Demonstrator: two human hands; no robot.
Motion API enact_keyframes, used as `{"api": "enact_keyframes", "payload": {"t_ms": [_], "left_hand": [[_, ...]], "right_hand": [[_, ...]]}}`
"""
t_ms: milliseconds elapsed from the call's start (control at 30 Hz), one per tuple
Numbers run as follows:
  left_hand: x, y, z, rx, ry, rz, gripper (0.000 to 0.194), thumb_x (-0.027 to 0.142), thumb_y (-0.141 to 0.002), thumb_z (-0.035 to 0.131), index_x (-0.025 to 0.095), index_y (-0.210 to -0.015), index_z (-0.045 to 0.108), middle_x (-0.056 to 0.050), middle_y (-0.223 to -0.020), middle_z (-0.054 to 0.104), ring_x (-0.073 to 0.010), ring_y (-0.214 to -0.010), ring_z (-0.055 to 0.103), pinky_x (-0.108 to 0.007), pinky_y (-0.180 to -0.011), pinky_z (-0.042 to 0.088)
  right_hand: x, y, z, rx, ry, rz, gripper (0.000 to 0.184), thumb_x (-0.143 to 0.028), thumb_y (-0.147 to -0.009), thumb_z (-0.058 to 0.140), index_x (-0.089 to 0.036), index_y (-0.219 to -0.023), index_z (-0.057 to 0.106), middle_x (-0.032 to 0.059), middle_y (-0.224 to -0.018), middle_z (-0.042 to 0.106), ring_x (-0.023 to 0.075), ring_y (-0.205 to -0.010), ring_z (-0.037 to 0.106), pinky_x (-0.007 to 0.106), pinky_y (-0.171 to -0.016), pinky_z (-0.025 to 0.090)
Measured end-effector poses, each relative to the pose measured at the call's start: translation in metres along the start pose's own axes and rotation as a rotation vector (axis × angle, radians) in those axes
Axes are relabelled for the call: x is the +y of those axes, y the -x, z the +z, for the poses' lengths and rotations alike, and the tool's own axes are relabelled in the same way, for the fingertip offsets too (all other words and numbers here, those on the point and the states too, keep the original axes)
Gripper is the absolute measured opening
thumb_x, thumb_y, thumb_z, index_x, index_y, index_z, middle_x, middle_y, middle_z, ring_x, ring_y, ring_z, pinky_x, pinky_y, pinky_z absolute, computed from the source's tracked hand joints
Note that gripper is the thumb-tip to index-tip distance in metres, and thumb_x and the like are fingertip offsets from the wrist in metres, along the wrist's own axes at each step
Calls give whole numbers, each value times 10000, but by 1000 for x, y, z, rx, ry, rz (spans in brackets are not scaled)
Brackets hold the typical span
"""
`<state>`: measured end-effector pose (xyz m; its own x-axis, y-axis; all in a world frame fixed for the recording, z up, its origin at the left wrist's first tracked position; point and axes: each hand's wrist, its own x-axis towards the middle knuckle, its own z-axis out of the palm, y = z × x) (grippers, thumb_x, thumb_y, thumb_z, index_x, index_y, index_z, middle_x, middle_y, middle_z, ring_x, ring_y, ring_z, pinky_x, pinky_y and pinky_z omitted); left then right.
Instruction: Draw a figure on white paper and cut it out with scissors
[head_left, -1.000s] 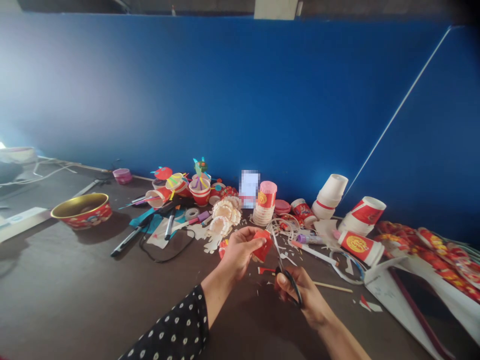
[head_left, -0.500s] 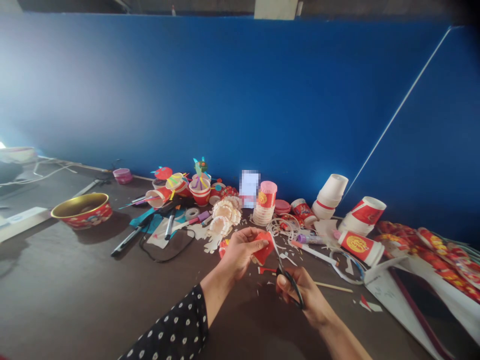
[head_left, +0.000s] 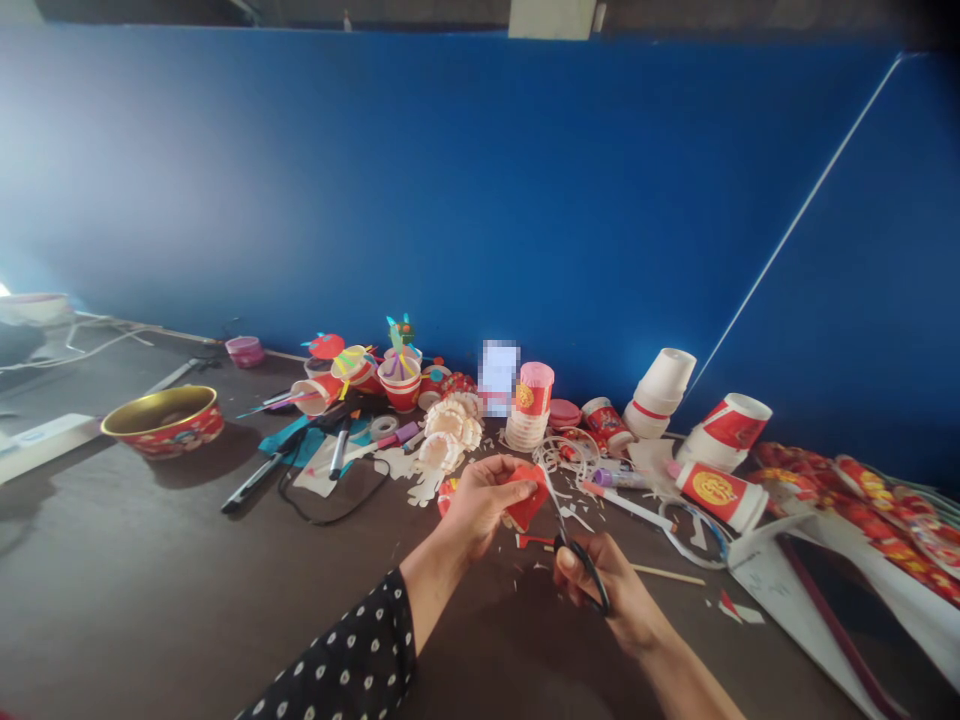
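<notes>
My left hand (head_left: 484, 505) pinches a small red piece of paper (head_left: 531, 500) between thumb and fingers, above the middle of the table. My right hand (head_left: 607, 580) is closed round the black handles of a pair of scissors (head_left: 576, 555). The blades point up and away, along the right edge of the red piece; whether they are parted I cannot tell. Small paper scraps (head_left: 576, 517) lie on the table beside the blades. A thin wooden stick (head_left: 667, 574) lies just beyond my right hand.
A red bowl with a gold inside (head_left: 163, 425) stands at the left. Decorated paper cups (head_left: 400, 380), a marker (head_left: 262, 478) and white cut paper (head_left: 441, 452) lie behind my left hand. Stacked white cups (head_left: 660, 390), a red cup (head_left: 720, 493) and a phone (head_left: 862, 610) are at the right.
Almost nothing differs. My right hand and the scissors have shifted very slightly to the right; my left hand keeps its grip on the red paper.
</notes>
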<state>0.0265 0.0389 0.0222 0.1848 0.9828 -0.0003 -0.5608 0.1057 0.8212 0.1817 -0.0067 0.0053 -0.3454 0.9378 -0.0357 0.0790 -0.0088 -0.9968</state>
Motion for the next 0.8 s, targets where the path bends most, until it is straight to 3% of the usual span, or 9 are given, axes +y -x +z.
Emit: {"api": "enact_keyframes", "payload": {"t_ms": [800], "left_hand": [[1,0,-1,-32,65,-18,204,124,-517,754,110,-661,611,-32,-639,662,-111,-566,602,-220,-586,471]], "right_hand": [[-1,0,0,2,51,3,514,-649,-622,545,-147,-514,523,-33,-437,401,75,-402,302,219,-403,199]]}}
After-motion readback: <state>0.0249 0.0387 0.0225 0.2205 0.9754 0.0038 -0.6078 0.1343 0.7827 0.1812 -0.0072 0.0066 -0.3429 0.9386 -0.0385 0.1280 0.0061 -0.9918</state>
